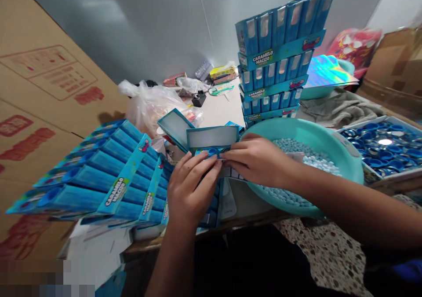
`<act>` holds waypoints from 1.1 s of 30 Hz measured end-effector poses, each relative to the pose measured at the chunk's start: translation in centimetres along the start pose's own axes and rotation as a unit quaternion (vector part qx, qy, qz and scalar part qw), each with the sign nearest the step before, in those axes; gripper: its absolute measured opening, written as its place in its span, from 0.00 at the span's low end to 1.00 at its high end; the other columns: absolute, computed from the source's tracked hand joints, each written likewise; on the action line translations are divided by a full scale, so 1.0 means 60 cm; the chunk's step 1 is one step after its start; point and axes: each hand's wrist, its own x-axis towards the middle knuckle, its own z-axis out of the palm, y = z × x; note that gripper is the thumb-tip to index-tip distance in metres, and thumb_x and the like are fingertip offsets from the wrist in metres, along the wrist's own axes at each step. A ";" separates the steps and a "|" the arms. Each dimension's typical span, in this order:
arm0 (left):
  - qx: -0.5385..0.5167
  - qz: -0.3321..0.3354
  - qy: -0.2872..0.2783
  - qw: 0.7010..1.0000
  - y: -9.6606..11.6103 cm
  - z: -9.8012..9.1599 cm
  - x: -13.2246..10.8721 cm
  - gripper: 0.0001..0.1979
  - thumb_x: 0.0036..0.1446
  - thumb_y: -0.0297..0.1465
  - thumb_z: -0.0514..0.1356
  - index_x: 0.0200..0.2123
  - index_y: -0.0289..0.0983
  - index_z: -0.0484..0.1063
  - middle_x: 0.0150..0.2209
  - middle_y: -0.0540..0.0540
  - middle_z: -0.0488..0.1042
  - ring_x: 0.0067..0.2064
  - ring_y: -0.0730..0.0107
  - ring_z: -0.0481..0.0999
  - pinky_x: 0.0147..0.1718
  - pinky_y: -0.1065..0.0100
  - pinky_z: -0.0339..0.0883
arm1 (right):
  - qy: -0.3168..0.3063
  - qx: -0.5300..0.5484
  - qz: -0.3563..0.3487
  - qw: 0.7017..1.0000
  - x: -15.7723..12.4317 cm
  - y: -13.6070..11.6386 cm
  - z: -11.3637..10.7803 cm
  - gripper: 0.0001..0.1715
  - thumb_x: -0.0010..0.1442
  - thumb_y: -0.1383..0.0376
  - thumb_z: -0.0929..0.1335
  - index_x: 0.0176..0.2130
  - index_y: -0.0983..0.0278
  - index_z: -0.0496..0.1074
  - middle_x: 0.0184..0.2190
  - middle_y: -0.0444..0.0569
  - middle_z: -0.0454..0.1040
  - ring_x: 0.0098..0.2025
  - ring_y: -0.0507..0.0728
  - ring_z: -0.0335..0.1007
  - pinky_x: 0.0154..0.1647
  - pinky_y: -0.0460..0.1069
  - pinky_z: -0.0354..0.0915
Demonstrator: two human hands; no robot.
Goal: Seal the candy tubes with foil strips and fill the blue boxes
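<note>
Above the near edge of the counter (220, 112), the left hand (191, 187) and right hand (255, 158) pinch an opened blue carton (212, 137) between their fingertips, each grip narrow on its lower edge. The carton's long axis runs crosswise between the hands, its white-lined panel facing up and back, with a lid flap (176, 127) tilting away to the left. The right forearm crosses a turquoise basin (343, 156) of pale blue candies (283, 187); stacked Caramelo Macizo display boxes (270, 55) rise behind it, and rows of blue packs (99, 174) lie left of the left hand.
</note>
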 end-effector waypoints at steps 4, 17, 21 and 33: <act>-0.031 -0.009 0.013 0.999 0.013 -0.015 -0.016 0.17 0.55 0.20 0.67 0.46 0.39 0.76 0.47 0.45 0.82 0.56 0.60 0.77 0.64 0.51 0.62 | -0.006 0.033 0.037 0.999 0.001 -0.004 -0.007 0.11 0.67 0.68 0.65 0.36 0.64 0.78 0.33 0.48 0.80 0.33 0.54 0.72 0.40 0.50 0.61; -0.304 -0.512 0.142 0.791 0.046 -0.075 -0.077 0.06 0.57 0.32 0.67 0.37 0.38 0.76 0.35 0.47 0.83 0.41 0.64 0.84 0.43 0.65 0.78 | -0.035 -0.005 0.335 0.942 -0.046 0.096 -0.067 0.14 0.62 0.58 0.68 0.37 0.64 0.80 0.30 0.49 0.79 0.29 0.56 0.70 0.29 0.49 0.59; -0.341 -0.552 0.111 0.753 0.047 -0.083 -0.089 0.15 0.52 0.36 0.70 0.41 0.37 0.75 0.35 0.46 0.83 0.38 0.64 0.84 0.36 0.68 0.79 | -0.154 -0.207 0.299 0.918 -0.040 0.047 -0.051 0.15 0.65 0.61 0.66 0.36 0.68 0.79 0.36 0.60 0.79 0.37 0.64 0.74 0.34 0.54 0.62; -0.357 -0.528 0.086 0.766 0.068 -0.117 -0.098 0.15 0.53 0.34 0.69 0.44 0.36 0.76 0.37 0.44 0.82 0.40 0.65 0.83 0.42 0.67 0.79 | -0.051 0.332 0.129 0.933 0.003 -0.170 0.045 0.12 0.65 0.58 0.68 0.44 0.61 0.77 0.39 0.47 0.81 0.38 0.57 0.76 0.38 0.50 0.69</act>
